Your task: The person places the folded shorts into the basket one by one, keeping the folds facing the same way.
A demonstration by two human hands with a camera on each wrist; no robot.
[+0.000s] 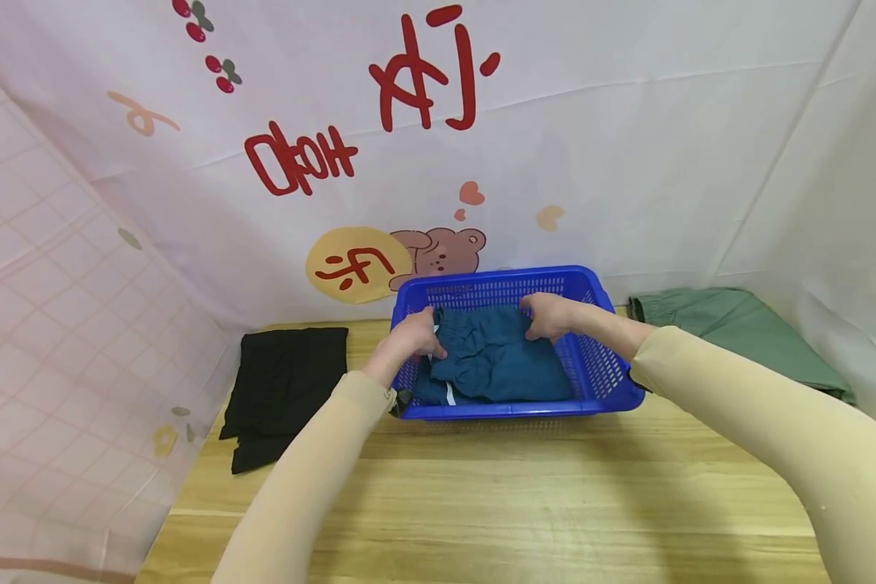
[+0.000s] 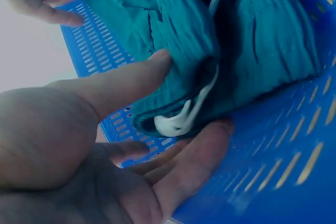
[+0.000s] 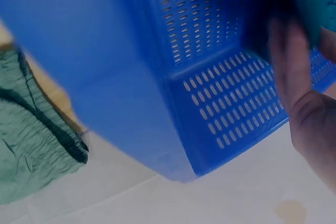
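Folded teal drawstring pants with a gathered waistband lie in a blue plastic basket. My left hand grips them at the left end, and in the left wrist view its thumb lies on top of the waistband with the fingers below. A white drawstring hangs out of the fold there. At the far right corner of the pants, my right hand pinches the cloth, its fingers partly under it. Another teal waistband shows beneath the gripped layer.
Folded black pants lie on the wooden table left of the basket. Folded green pants lie to the right. A white printed curtain stands close behind the basket and along both sides.
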